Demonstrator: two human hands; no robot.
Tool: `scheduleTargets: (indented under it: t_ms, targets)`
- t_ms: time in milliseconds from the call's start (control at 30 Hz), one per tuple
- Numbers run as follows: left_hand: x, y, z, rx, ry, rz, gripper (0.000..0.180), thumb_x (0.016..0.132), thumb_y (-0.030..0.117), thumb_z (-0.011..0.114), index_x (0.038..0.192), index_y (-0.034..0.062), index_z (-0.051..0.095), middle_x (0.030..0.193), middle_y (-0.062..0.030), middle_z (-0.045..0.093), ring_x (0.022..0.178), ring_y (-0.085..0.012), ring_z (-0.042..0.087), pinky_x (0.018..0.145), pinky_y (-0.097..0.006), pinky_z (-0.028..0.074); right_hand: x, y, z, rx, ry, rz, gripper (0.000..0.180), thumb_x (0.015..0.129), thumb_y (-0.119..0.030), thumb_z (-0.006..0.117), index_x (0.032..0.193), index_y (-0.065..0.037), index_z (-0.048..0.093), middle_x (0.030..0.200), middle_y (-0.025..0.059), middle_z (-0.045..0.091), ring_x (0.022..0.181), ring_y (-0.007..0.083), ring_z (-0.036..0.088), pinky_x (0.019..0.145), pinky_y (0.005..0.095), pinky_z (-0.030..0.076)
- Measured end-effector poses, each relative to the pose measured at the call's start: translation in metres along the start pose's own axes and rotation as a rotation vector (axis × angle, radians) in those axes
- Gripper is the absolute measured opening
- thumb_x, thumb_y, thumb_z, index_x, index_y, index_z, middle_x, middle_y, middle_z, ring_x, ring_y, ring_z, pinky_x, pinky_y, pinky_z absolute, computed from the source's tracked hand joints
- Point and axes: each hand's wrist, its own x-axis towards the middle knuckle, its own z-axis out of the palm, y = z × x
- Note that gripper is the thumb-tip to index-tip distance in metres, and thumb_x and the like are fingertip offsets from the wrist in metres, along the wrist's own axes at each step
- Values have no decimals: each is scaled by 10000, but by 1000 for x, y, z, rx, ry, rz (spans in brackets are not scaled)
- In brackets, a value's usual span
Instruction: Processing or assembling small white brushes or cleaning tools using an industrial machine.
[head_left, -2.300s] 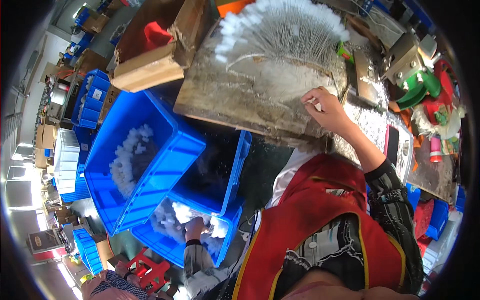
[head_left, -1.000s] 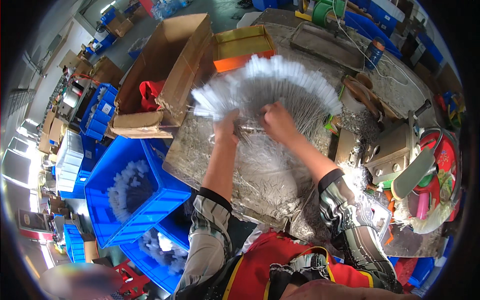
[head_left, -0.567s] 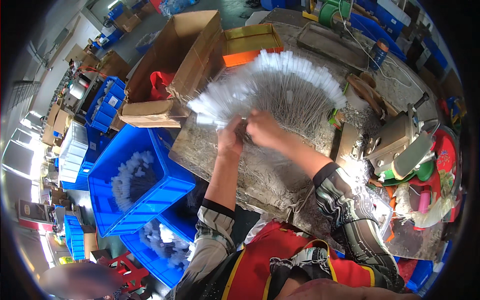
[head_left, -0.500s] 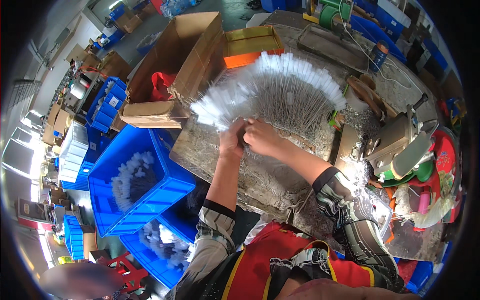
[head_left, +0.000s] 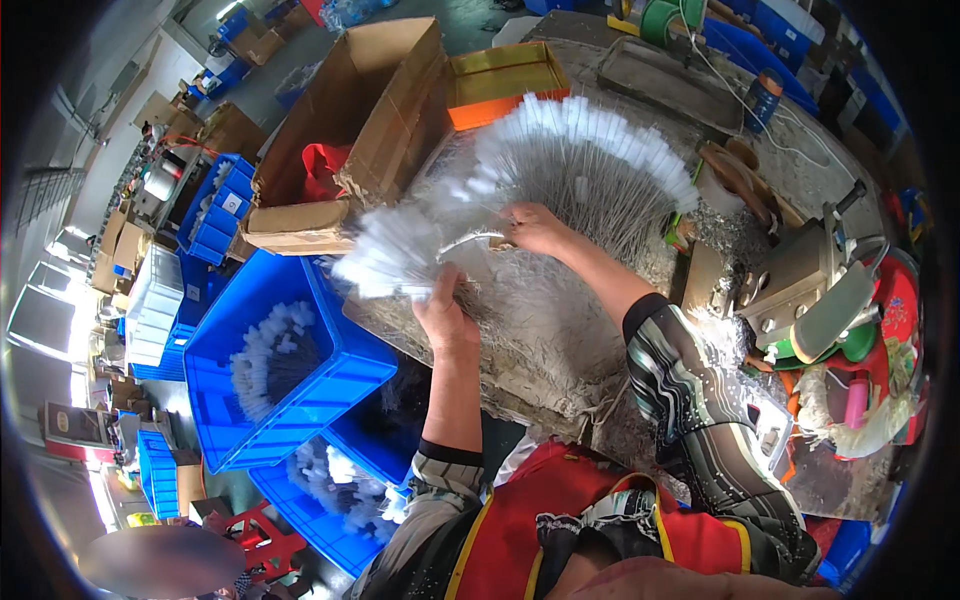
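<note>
head view: a worker in a red vest leans over a littered tabletop [head_left: 560, 330], both hands in a broad fan of thin wires [head_left: 590, 170] tipped with white tubes. the left hand [head_left: 443, 312] is closed around a bunch of the wires at the fan's near left edge, where the white tips spill toward the blue bin [head_left: 290, 370]; the right hand [head_left: 535, 228] lies on the fan's centre, fingers curled among the stems, though whether it pinches any cannot be told. the fan covers the far half of the tabletop, its white tips arcing from the cardboard box [head_left: 350, 130] round past the orange tray [head_left: 505, 85]. the pieces look light and springy, the stems slim and easily bent or tangled, the smooth tips likely to slip, so a hold on the gathered stems near the fan's root seems safest, not on the loose ends. more white-tipped pieces lie heaped in the blue bin and in a second bin [head_left: 335, 490] below it. a metal press [head_left: 800, 290] stands at the right edge.
</note>
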Motion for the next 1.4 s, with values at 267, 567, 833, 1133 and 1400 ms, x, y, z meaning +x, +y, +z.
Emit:
scheduleTargets:
  t_ms: [267, 567, 833, 1133, 1400]
  targets:
    - [-14, 47, 13, 53, -72, 40, 208, 735, 1, 576, 937, 22, 530, 759, -26, 540, 634, -103, 500, 557, -231, 395, -39, -46, -35, 298, -50, 152, 299, 810, -278, 527, 922, -9, 595, 740, 74, 587, 664, 153, 518, 640, 292, 436]
    - [-48, 29, 24, -76, -410, -220, 419, 755, 241, 662, 1058, 11, 484, 937, -78, 551, 874, -192, 541, 770, -328, 460, -129, -106, -37, 297, 189, -274, 329, 754, -270, 571, 891, 28, 592, 764, 160, 602, 769, 247, 590, 721, 302, 446]
    - [-95, 0, 40, -245, -375, -408, 288, 831, 144, 544, 1094, 45, 480, 1046, -80, 534, 970, -183, 503, 859, -324, 396, -168, -77, -13, 448, 533, 158, 184, 773, -141, 510, 814, 30, 565, 665, 208, 561, 625, 287, 571, 565, 336, 424]
    - [-104, -21, 31, -198, -322, -467, 291, 759, -18, 561, 1030, 20, 464, 922, -55, 533, 793, -165, 543, 698, -284, 453, -192, -63, -15, 785, 711, 189, 133, 807, -98, 499, 824, 25, 546, 660, 74, 562, 585, 113, 516, 544, 262, 415]
    - [-110, -10, 48, -179, -357, -486, 267, 759, 46, 606, 988, 48, 468, 837, -32, 516, 722, -149, 533, 644, -289, 460, -193, -75, -24, 1057, 517, 111, 110, 846, -118, 505, 823, -14, 535, 649, -25, 493, 556, 55, 441, 491, 210, 347]
